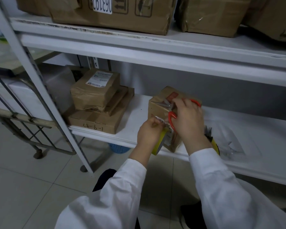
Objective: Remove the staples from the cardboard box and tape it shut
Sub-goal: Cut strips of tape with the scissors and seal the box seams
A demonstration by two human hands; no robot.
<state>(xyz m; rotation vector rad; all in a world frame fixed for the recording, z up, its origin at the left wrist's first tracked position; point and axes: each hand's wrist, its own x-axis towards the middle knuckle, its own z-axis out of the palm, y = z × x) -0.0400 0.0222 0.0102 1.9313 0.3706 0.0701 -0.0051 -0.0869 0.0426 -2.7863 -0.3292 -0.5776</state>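
Both white sleeves are reaching in from the near edge. My left hand (149, 131) is curling its fingers and pinching the tape end (160, 120) at the near-left corner of the cardboard box (157, 108). The yellow tape roll (158, 143) is sitting right under that hand, touching the box's near face; can't tell if the lower fingers are also holding it.

My right hand (188, 119) is clamping on the orange-handled scissors (172, 115), fingers through the loops. The blades are lying on the box top, pointing left and pulled nearly together.

The box is standing on the lower shelf (139, 116), close to its near edge, tilted a bit. Something yellow-handled (215, 144) is peeking out behind my right wrist, and a clear plastic bag (229, 138) is lying further right.

Left on the same shelf, well apart from my box, a stack of taped boxes (96, 103) is sitting. A blue basket (118, 148) is showing below the shelf. Big cartons (109, 19) are filling the upper shelf at the far side.
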